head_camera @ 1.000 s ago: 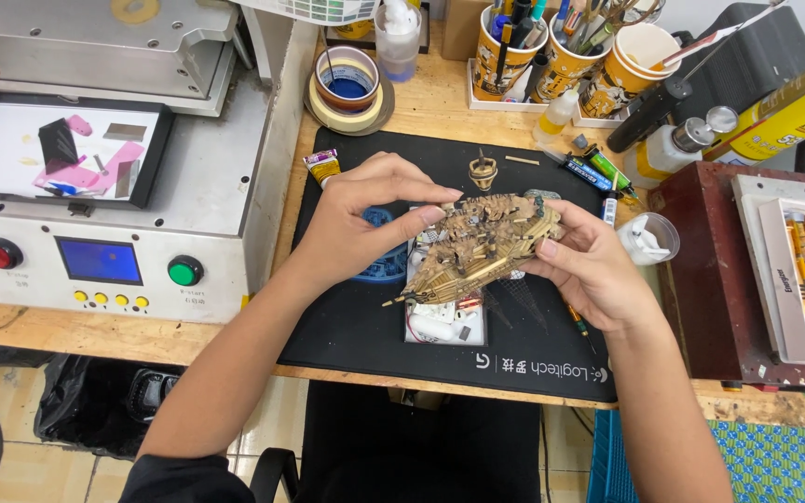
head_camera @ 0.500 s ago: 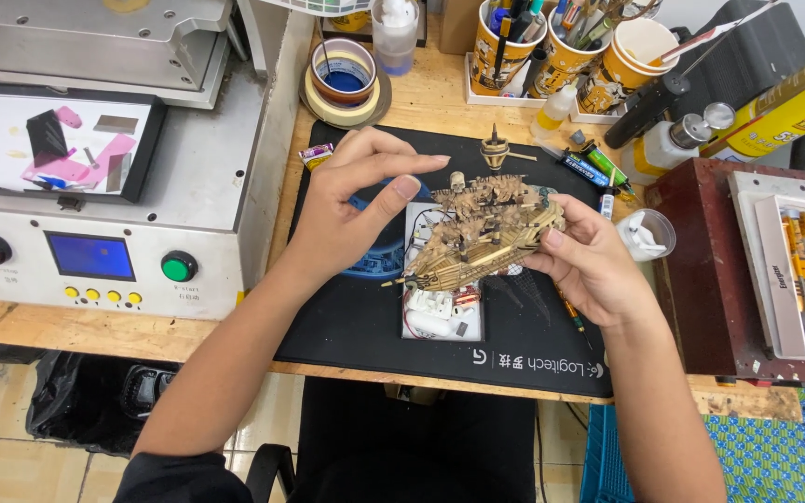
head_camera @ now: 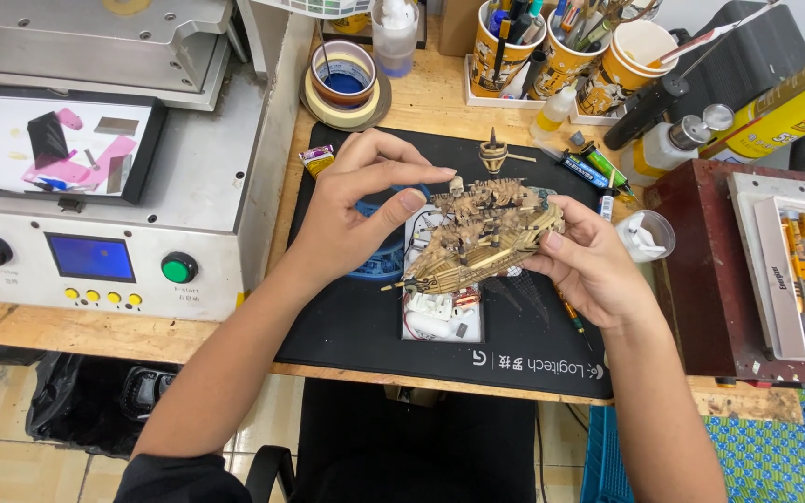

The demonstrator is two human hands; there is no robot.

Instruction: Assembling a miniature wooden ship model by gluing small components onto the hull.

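Cradling a slatted wooden ship model [head_camera: 486, 237], right hand [head_camera: 589, 270] grips its hull.

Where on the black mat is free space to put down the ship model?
The black mat is bare at its front left, beside the left hand. Its back edge is crowded with paper cups and tape rolls.

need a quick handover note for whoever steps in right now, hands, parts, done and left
Left hand: open, fingertips pinched at the top of the small brown wooden ship model.
Right hand: cradles the model's hull from the right, above the black desk mat.
A small brown mast piece stands apart on the mat behind the model; a white tray of small parts lies under it.
Done: hull and deck look assembled.
Left: the separate mast piece is not yet fitted.
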